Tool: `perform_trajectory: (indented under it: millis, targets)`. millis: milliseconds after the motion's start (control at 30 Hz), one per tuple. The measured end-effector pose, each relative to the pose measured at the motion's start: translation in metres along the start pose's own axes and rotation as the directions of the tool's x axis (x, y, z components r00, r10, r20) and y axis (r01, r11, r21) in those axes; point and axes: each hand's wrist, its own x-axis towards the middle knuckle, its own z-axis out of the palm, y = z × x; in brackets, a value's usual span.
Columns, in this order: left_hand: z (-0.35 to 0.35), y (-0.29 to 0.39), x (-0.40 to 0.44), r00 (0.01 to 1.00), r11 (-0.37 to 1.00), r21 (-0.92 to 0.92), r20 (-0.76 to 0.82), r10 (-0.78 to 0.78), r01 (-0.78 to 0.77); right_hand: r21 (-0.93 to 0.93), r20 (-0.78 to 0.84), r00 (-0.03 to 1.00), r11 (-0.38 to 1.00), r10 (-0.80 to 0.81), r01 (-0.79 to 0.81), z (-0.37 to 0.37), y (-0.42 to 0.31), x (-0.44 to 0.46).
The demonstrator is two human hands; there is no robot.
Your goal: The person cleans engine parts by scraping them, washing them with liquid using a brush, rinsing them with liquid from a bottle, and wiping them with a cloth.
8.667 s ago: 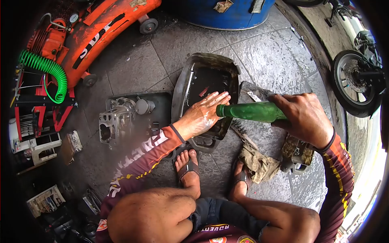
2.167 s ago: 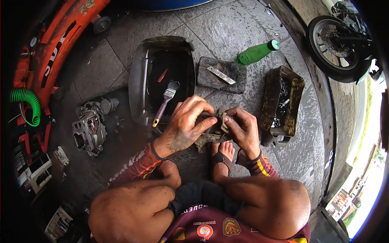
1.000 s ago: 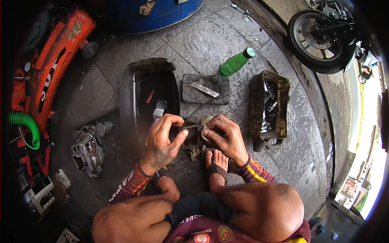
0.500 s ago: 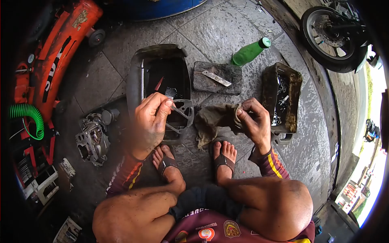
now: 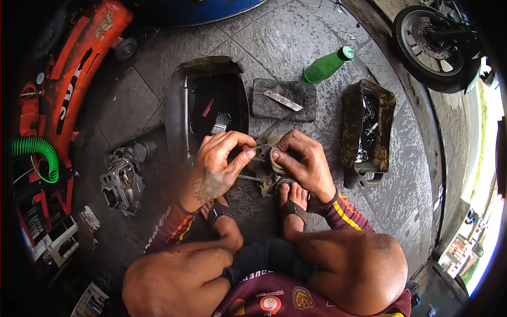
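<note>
My left hand [image 5: 216,166] pinches the left edge of a thin, flat metal gasket [image 5: 261,154] with cut-out openings, in the middle of the view. Closed on a grimy cloth rag [image 5: 268,185], my right hand [image 5: 307,165] presses a fold of it against the gasket's right side. The rag's loose end hangs below my fingers, above the floor between my feet. Fingers and rag hide part of the gasket. Just beyond my left hand, a brush [image 5: 221,123] and a red pointed piece [image 5: 208,108] lie in a dark plastic tub [image 5: 174,100].
A blade [image 5: 283,100] rests on a dark block [image 5: 259,112] beside a green bottle [image 5: 326,66]. On the right stands a grimy bin [image 5: 388,127] with small hardware. An engine part [image 5: 122,179] and a red floor jack [image 5: 79,68] are at left.
My hands have come together. The rag in my right hand moved left onto the gasket, and my left hand shifted right with the gasket, uncovering the brush in the tub.
</note>
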Motion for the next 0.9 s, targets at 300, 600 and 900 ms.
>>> perform_trajectory:
  millis: [300, 600, 900]
  targets:
    - [-0.003, -0.008, -0.007, 0.995, 0.987, -0.151, -0.075, -0.071, 0.059, -0.022, 0.040, 0.997, 0.998, -0.059, 0.060, 0.001, 0.005, -0.008]
    - [-0.004, -0.006, -0.002, 0.975, 0.982, -0.186, -0.208, -0.081, 0.042, 0.164, -0.062, 0.998, 0.986, 0.012, -0.002, 0.001, -0.009, 0.011]
    - [0.018, 0.003, -0.011, 0.967, 0.993, -0.001, -0.228, 0.116, -0.119, 0.017, 0.017, 0.997, 0.997, -0.073, 0.072, 0.019, -0.009, 0.006]
